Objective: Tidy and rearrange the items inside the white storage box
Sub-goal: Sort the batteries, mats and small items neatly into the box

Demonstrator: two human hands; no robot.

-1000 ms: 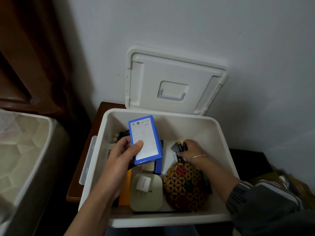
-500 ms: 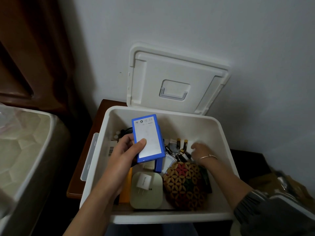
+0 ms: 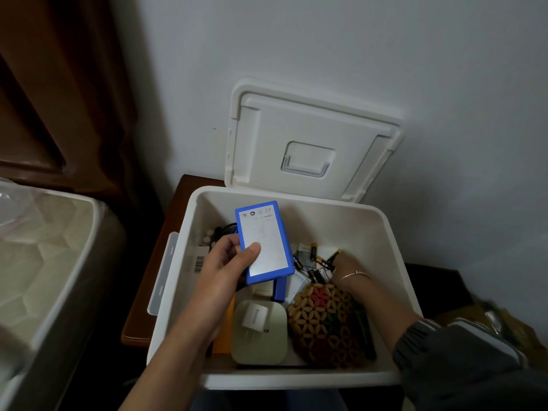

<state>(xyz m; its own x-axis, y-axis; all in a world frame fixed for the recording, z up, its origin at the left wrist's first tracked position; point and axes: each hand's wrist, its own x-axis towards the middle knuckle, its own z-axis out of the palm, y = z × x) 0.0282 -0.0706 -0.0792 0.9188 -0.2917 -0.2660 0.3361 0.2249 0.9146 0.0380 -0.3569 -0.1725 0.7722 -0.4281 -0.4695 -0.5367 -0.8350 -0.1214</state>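
Listener: Which hand gripped what?

Describer: The left hand (image 3: 225, 268) held a blue rectangular box with a white face (image 3: 262, 241) up over the open white plastic storage box (image 3: 296, 378). Its thumb pressed on the white face and its fingers curled behind. The right hand (image 3: 347, 269), with a thin metal bracelet (image 3: 354, 274) at the wrist and a dark grey sleeve (image 3: 444, 351) on the forearm, reached down among loose black-and-gold batteries (image 3: 312, 253). Its fingers were hidden, so I could not tell whether they pinched one.

Listener: What lay inside, from the near side?

Describer: Nearest the front wall sat a pale green rounded-square case (image 3: 261, 348) with a white plug charger (image 3: 253, 318) lying on top. Just right of it was a round woven pouch with a flower pattern (image 3: 323, 321) in tan, red and green. Left of the case stood an orange flat item (image 3: 224, 330), partly hidden by the left forearm. Further in, a second blue piece (image 3: 280, 287) lay beneath the held box. The batteries were scattered over white packets past the pouch. A barcode label (image 3: 199, 264) showed at the left wall.

Listener: And beyond the box?

Describer: The box's white lid with a clear handle (image 3: 311, 129) stood upright against the pale wall (image 3: 326, 40). The box rested on a brown wooden table (image 3: 148, 292), and a cream quilted mattress (image 3: 44, 262) lay to its left.
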